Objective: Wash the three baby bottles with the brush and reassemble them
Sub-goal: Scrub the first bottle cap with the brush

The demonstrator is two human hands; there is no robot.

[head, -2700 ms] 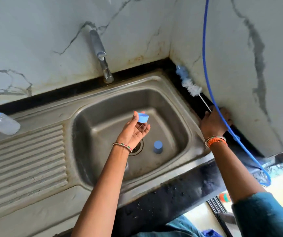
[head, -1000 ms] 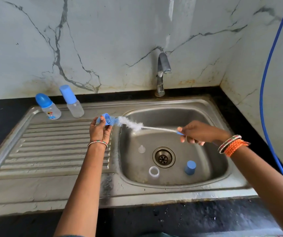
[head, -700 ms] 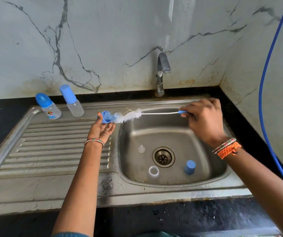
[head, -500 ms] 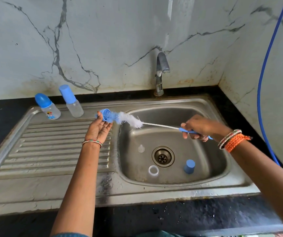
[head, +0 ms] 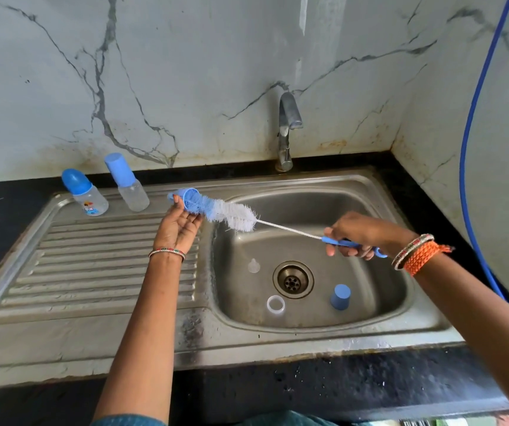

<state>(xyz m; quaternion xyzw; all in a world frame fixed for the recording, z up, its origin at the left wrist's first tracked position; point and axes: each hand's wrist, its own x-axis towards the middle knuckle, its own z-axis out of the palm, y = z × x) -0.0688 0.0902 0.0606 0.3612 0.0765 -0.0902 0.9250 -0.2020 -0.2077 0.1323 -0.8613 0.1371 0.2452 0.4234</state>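
A: Steel sink (head: 370, 321) with ribbed drainboard, black counter around it, marble-look wall behind. Left hand?

B: Left hand (head: 178, 229) is palm up over the drainboard's right edge, fingertips pinching a small blue plastic screw ring (head: 189, 198). Ring is tipped on its side, opening toward the right.

A: Right?

B: Right hand (head: 356, 233) is over the basin, fingers curled round the blue handle of a long bottle brush with white and blue bristles (head: 231, 214). Wire shaft runs up-left from the handle; the blue bristle tip sits inside the ring. Hands well apart, joined only by the brush.

A: Bottles?

B: Two small clear baby bottles at the back of the drainboard, both upright-ish, leaning with the lens. One with a rounded blue dome cap and a printed label (head: 85, 193), one with a tall blue cylindrical cap (head: 127, 182) just right of it. Not touching.

A: Basin contents?

B: Clear silicone teat (head: 253, 265) left of the round drain (head: 293, 279). White translucent ring-shaped thing (head: 275, 305) below-left of the drain, can't tell if it's a bottle mouth seen end-on. Blue cylindrical cap (head: 340, 296) standing right of the drain.

A: Else?

B: Chrome tap (head: 287, 130) at the back wall, no water visible. Blue hose (head: 474, 118) hanging down the right wall. Bangles on both wrists, orange on the right
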